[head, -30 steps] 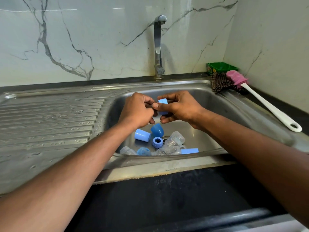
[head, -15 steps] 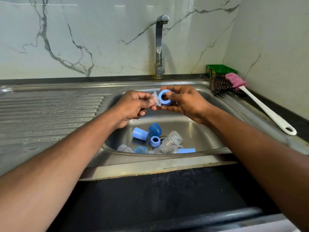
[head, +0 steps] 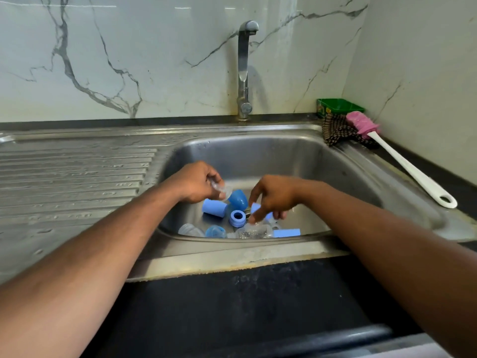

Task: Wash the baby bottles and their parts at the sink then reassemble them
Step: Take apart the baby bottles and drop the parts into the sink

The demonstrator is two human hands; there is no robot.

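— What have the hands got?
— The left hand (head: 196, 183) pinches a clear teat (head: 221, 189) over the sink (head: 258, 156). The right hand (head: 275, 196) reaches down, fingers loosely spread; a blue ring (head: 255, 208) shows beneath them, hold unclear.
— And the rest?
— Blue caps (head: 214, 208), a blue collar (head: 238, 217) and clear bottles (head: 254, 231) lie on the basin floor. A white-handled brush (head: 402, 164) rests on the right rim.
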